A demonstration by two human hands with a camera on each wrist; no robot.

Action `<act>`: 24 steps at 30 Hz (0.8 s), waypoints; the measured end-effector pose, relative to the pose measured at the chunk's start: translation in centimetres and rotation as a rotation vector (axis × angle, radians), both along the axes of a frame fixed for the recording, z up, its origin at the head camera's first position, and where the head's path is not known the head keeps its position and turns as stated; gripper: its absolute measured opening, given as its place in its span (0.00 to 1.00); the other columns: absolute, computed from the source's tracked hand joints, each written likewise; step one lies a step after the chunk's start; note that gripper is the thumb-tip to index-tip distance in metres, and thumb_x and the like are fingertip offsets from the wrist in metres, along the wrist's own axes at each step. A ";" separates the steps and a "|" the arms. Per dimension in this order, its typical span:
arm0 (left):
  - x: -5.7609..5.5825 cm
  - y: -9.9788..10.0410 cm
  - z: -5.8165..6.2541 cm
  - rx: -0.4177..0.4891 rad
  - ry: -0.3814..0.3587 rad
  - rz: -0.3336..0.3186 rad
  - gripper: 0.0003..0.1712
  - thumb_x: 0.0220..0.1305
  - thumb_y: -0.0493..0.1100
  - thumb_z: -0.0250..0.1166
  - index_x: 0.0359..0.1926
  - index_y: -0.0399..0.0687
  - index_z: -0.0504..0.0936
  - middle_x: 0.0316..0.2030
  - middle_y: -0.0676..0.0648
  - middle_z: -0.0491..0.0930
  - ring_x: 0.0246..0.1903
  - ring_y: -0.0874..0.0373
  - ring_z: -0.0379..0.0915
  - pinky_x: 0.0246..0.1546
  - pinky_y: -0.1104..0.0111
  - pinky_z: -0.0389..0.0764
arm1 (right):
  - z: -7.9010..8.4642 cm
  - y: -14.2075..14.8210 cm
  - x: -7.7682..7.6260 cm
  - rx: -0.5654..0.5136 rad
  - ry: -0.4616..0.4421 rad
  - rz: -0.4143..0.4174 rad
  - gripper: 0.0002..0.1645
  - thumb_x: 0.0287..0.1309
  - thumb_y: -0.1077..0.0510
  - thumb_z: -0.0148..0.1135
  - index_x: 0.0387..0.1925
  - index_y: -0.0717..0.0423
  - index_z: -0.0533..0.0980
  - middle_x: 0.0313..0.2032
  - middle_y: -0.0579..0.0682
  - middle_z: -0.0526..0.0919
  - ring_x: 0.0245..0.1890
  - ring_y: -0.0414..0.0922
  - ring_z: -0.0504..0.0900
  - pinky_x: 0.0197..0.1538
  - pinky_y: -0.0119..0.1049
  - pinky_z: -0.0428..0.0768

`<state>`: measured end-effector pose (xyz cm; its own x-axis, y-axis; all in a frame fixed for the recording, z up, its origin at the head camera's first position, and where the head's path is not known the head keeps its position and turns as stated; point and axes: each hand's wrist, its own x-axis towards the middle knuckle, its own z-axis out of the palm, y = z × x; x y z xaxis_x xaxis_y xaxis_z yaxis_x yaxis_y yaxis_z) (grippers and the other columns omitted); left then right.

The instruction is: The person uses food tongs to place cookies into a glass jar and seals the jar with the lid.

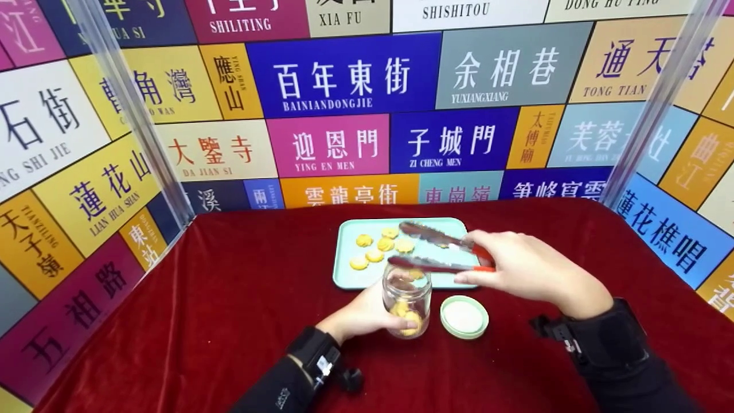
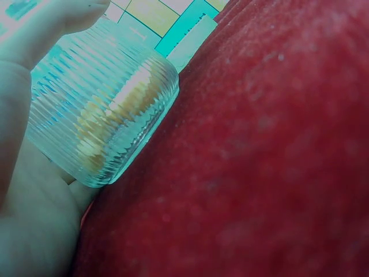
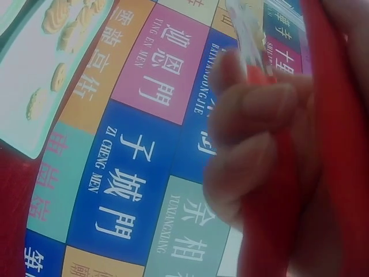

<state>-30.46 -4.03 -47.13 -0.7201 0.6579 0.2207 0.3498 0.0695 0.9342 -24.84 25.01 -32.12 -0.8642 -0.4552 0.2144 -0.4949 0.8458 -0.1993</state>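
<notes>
My left hand (image 1: 358, 312) grips a clear ribbed glass jar (image 1: 423, 295), thumb across its front. Several yellow cookies (image 2: 130, 101) lie in the bottom of the jar, seen through its wall in the left wrist view. Red-handled metal tongs (image 1: 438, 264) are in my right hand (image 1: 522, 267), fingers curled round the handles (image 3: 262, 208). The tongs' arms stand spread apart, pointing left. Their nearer arm overlaps the jar's open mouth in the head view; the farther one is above a mint-green tray (image 1: 346, 230). On that tray rest several swirled cookies (image 1: 385, 245).
A pale green round lid (image 1: 464, 317) lies just right of the jar. Dark red cloth (image 1: 241, 298) covers the table. Behind stands a wall of colourful printed sign panels (image 1: 344, 74), with clear upright posts (image 1: 648, 109) at the corners.
</notes>
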 end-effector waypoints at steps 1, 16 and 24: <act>0.0 0.0 0.0 0.001 0.001 0.002 0.47 0.53 0.39 0.82 0.71 0.38 0.69 0.57 0.52 0.84 0.57 0.59 0.80 0.65 0.67 0.76 | 0.0 0.1 -0.1 -0.014 0.006 -0.019 0.47 0.58 0.16 0.61 0.57 0.49 0.79 0.27 0.40 0.76 0.28 0.40 0.74 0.33 0.40 0.71; 0.1 -0.1 0.0 0.013 -0.016 0.003 0.48 0.53 0.38 0.82 0.71 0.35 0.67 0.58 0.50 0.82 0.59 0.59 0.79 0.65 0.66 0.76 | -3.1 3.2 -3.4 -0.036 -0.031 -0.266 0.44 0.61 0.23 0.67 0.46 0.61 0.79 0.25 0.49 0.77 0.25 0.48 0.76 0.29 0.43 0.72; 0.0 0.0 0.0 0.008 -0.009 0.006 0.49 0.53 0.39 0.82 0.72 0.34 0.68 0.58 0.50 0.82 0.58 0.59 0.79 0.65 0.66 0.76 | -5.6 3.1 -4.4 0.009 -0.081 -0.216 0.39 0.58 0.25 0.71 0.35 0.58 0.79 0.24 0.48 0.76 0.23 0.46 0.74 0.28 0.42 0.71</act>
